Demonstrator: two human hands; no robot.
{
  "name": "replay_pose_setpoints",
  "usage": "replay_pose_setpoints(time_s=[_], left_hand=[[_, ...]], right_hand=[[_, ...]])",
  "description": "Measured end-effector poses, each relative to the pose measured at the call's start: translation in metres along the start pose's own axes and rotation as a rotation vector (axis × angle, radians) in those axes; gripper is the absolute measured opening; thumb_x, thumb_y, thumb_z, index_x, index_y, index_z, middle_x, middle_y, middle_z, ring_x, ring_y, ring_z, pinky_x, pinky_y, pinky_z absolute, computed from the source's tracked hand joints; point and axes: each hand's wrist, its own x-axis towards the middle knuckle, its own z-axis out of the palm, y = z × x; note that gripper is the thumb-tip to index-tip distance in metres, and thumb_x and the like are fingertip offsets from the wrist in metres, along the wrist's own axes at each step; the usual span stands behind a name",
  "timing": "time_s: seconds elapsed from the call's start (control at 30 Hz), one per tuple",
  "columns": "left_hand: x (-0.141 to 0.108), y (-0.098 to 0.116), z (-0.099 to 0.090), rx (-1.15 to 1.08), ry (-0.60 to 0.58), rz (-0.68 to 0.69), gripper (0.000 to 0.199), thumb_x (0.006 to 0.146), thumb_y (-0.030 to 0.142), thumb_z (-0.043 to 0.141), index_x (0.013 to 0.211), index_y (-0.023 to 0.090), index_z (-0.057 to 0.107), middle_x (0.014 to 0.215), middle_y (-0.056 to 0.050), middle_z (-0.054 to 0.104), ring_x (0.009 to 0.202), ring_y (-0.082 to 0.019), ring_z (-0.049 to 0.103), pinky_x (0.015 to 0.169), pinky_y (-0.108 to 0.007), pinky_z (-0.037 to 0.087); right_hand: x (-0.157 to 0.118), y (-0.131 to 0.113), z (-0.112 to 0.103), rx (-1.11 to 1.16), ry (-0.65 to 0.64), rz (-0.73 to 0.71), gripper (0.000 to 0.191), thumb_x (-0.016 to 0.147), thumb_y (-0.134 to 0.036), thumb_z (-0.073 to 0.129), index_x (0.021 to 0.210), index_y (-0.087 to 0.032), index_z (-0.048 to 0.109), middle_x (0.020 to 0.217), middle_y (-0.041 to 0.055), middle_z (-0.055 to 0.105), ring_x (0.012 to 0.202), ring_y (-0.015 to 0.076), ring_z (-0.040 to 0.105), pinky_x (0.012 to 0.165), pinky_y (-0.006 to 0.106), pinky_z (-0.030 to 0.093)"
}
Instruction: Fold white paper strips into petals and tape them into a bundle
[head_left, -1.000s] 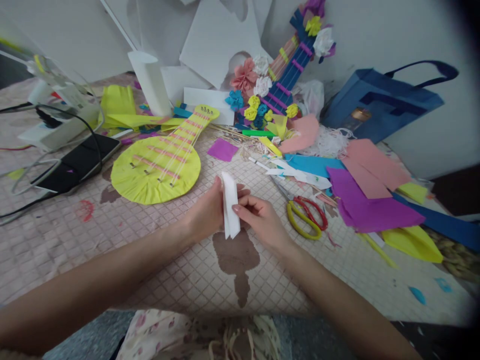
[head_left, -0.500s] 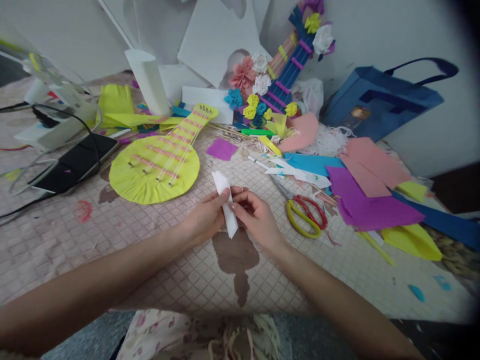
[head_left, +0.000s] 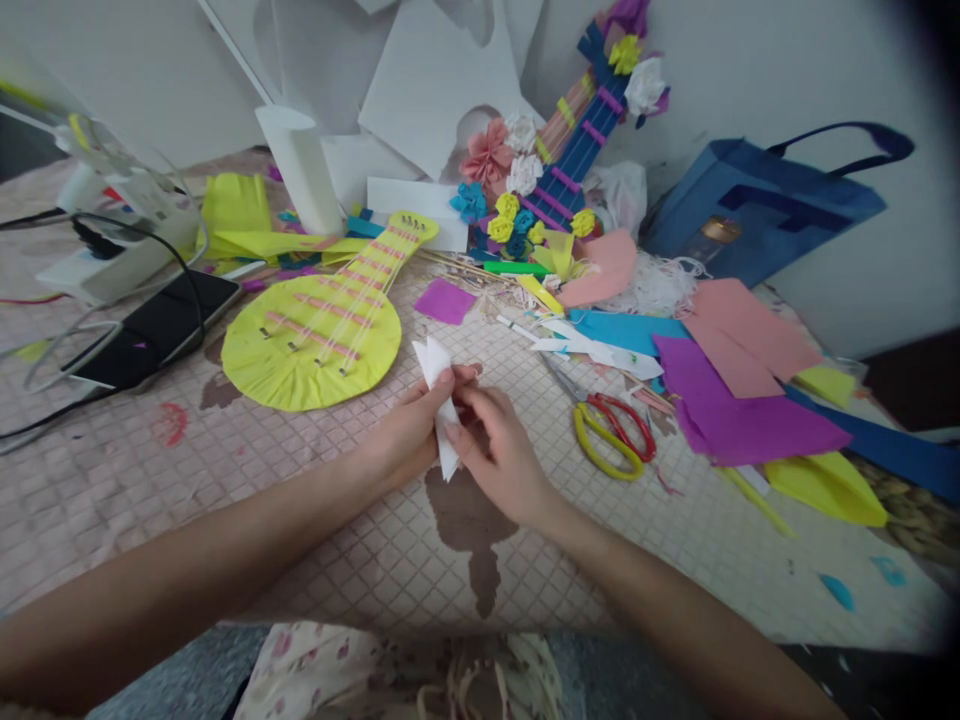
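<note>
A folded piece of white paper (head_left: 433,362) is pinched between both hands above the table, its pointed end tilted up and to the left. My left hand (head_left: 411,428) grips its left side with the thumb on top. From the right, the fingers and thumb of my right hand (head_left: 499,450) close on its lower part; some fingertips are hidden behind the paper. Beyond my left hand lies a yellow paper-covered toy lute (head_left: 315,345) with pink bars and white strings. Scissors (head_left: 611,440) with red and yellow handles rest to the right of my right hand.
Purple paper (head_left: 739,410), pink sheets (head_left: 742,330) and yellow scraps are heaped at the right. A blue bag (head_left: 765,215) stands behind them. A blue toy guitar (head_left: 570,160) with paper flowers leans at the back. A black phone (head_left: 157,325) and cables lie left.
The folded paper has shifted slightly left, and its upper end now spreads into two points. My right hand has moved a little left and closer over the paper.
</note>
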Motion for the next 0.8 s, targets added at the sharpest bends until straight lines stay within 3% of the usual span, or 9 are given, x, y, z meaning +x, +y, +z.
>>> replay_pose_setpoints(time_s=[0.13,0.2,0.3,0.4,0.47,0.6,0.7,0.8], left_hand=[[0.001,-0.002,0.000,0.029,-0.029,-0.017,0.019,0.092,0.023,0.048,0.091,0.014,0.064,0.103,-0.007,0.066,0.095,-0.016,0.062,0.087,-0.030,0.048],[0.001,-0.005,-0.001,0.052,-0.031,-0.018,0.019,0.092,0.024,0.047,0.095,0.014,0.063,0.099,-0.008,0.067,0.092,-0.017,0.063,0.084,-0.030,0.049],[0.000,-0.012,-0.002,0.035,-0.036,0.016,0.018,0.092,0.024,0.048,0.098,0.014,0.062,0.093,-0.007,0.067,0.093,-0.017,0.063,0.085,-0.029,0.048],[-0.003,-0.020,0.000,0.000,-0.046,0.038,0.015,0.091,0.019,0.049,0.094,0.014,0.063,0.091,-0.007,0.067,0.097,-0.015,0.062,0.090,-0.027,0.046],[-0.003,-0.024,0.000,-0.029,-0.042,0.031,0.016,0.091,0.018,0.048,0.090,0.014,0.064,0.090,-0.006,0.067,0.097,-0.015,0.061,0.092,-0.027,0.046],[0.000,-0.024,-0.002,-0.086,-0.021,0.006,0.024,0.094,0.021,0.042,0.091,0.014,0.064,0.092,-0.006,0.067,0.096,-0.014,0.061,0.093,-0.027,0.045],[0.002,-0.017,-0.001,-0.094,0.052,-0.028,0.026,0.096,0.023,0.038,0.093,0.014,0.062,0.094,-0.006,0.066,0.092,-0.013,0.061,0.092,-0.026,0.045],[0.002,-0.009,0.001,-0.089,0.075,-0.077,0.029,0.097,0.026,0.034,0.096,0.013,0.060,0.095,-0.007,0.065,0.090,-0.015,0.060,0.090,-0.029,0.046]], right_hand=[[0.004,0.003,-0.005,0.226,-0.044,0.183,0.019,0.086,-0.035,0.053,0.096,-0.019,0.056,0.084,0.0027,0.061,0.076,0.0159,0.058,0.069,0.030,0.049],[0.005,0.005,-0.006,0.263,-0.053,0.203,0.013,0.086,-0.032,0.052,0.085,-0.020,0.055,0.075,-0.0001,0.059,0.066,0.0133,0.056,0.062,0.027,0.046],[0.008,0.009,-0.009,0.165,0.040,0.166,0.009,0.085,-0.028,0.051,0.083,-0.020,0.055,0.072,-0.0010,0.058,0.063,0.0125,0.054,0.061,0.026,0.045],[0.009,0.012,-0.009,-0.030,0.105,0.084,0.011,0.086,-0.025,0.048,0.090,-0.020,0.058,0.076,0.0016,0.059,0.068,0.0150,0.055,0.065,0.029,0.046],[0.009,0.013,-0.007,-0.138,0.083,-0.001,0.022,0.089,-0.022,0.043,0.105,-0.020,0.058,0.088,0.0059,0.061,0.082,0.0188,0.057,0.074,0.033,0.047],[0.005,0.010,0.000,-0.272,0.018,-0.102,0.043,0.093,-0.020,0.033,0.135,-0.020,0.041,0.109,0.0121,0.056,0.105,0.0240,0.053,0.087,0.041,0.048],[0.003,0.008,0.000,-0.326,0.010,-0.138,0.048,0.093,-0.023,0.035,0.140,-0.018,0.035,0.113,0.0138,0.053,0.109,0.0259,0.049,0.090,0.044,0.047],[0.002,0.006,-0.003,-0.344,0.090,-0.149,0.048,0.092,-0.029,0.041,0.140,-0.020,0.036,0.119,0.0140,0.048,0.111,0.0267,0.046,0.095,0.047,0.044]])
